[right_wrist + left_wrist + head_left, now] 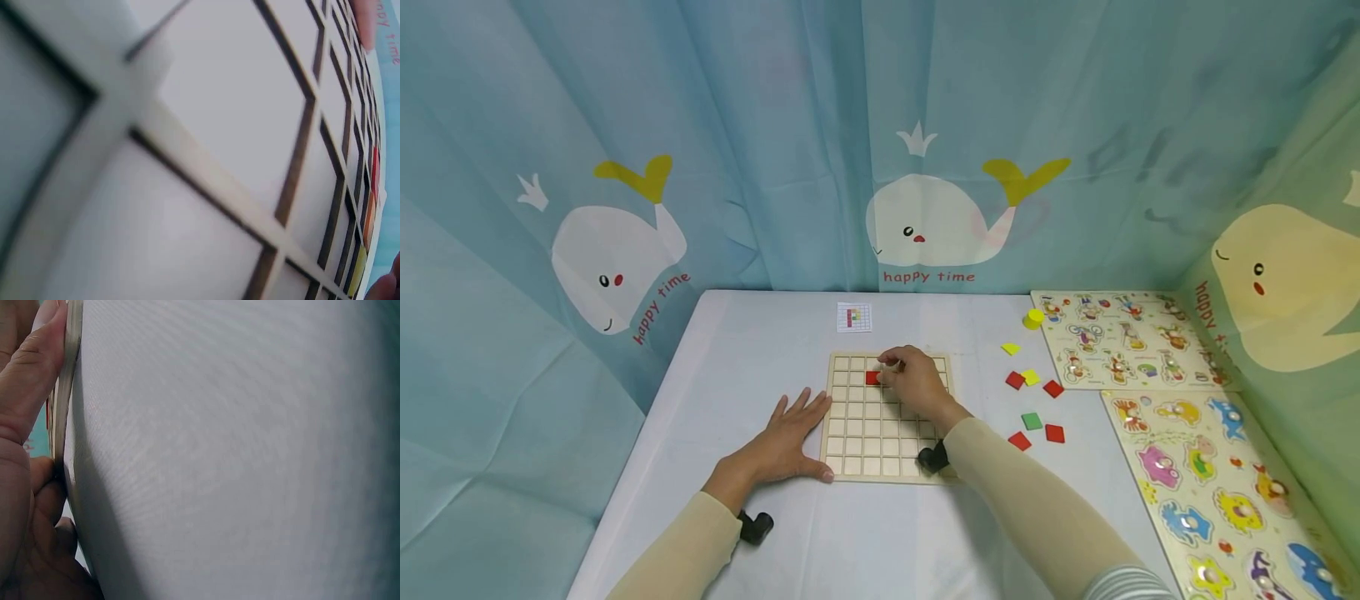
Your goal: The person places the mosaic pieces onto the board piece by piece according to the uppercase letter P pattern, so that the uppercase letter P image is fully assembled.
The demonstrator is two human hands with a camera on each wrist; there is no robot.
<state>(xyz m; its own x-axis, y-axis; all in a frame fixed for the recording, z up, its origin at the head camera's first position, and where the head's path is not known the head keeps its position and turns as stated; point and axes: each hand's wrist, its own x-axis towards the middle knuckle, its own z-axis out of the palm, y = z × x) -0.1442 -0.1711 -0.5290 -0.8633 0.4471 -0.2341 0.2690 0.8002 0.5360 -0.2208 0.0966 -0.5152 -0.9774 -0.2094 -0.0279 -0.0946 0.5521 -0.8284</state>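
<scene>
A wooden grid board lies on the white table. My left hand rests at its left side with fingers spread, the thumb by the near left corner. In the left wrist view the left thumb lies along the board's edge. My right hand is over the upper part of the board, fingers bent, tips beside a red square tile in a cell. The right wrist view shows a yellow piece close to a right fingertip. Whether the fingers pinch it is hidden.
A small pattern card lies beyond the board. To the right are loose red tiles, a green tile, yellow pieces and a yellow cylinder. Two picture puzzle boards line the right side; a curtain hangs behind.
</scene>
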